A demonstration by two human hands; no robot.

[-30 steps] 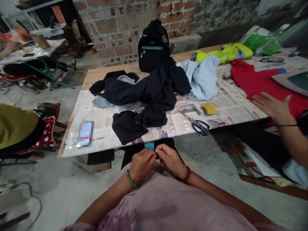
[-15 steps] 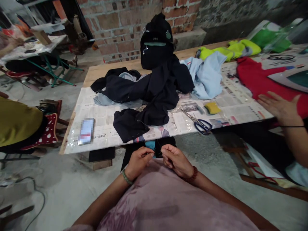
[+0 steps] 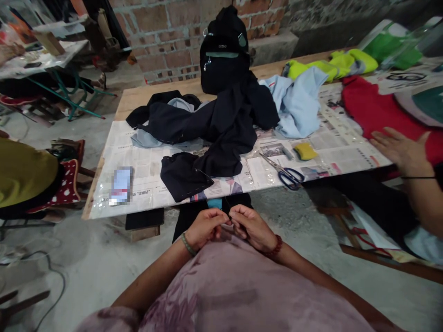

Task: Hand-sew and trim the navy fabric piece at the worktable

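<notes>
A: Where to begin?
B: With the dark garment (image 3: 226, 124). Lies heaped on the worktop (image 3: 133, 98), lower corner close to the front edge, just beyond both hands. Shows pale, stitch-like dashes along the nearest part.

A: And in the fingers?
B: Left hand (image 3: 207, 226): closed to a pinch, thumb against forefinger. Right hand (image 3: 251, 225): pinched likewise, fingertips meeting or nearly meeting the left's. Can't tell about anything between; too small to make out.

A: Likely trouble?
B: Possibly losing something fine to the floor (image 3: 100, 267) through a slackened pinch, being out past the worktop. Perhaps also catching the garment's corner with a raised wrist and dragging it over. Or knocking down the scissors (image 3: 281, 170) with the right forearm, given handles right at the edge.

A: Pose?
B: Forearms angled in from both lower corners, wrists turned inward, low before the pink top (image 3: 224, 295). Green beads (image 3: 188, 244) on the left wrist, reddish beads (image 3: 276, 246) on the right.

A: Farther out?
B: Yellow sponge (image 3: 305, 151) near the scissors; phone (image 3: 121, 184) well left; backpack (image 3: 221, 74) upright behind the garment. Co-worker's hand (image 3: 403, 147), spread, by the red cloth (image 3: 367, 106).
</notes>
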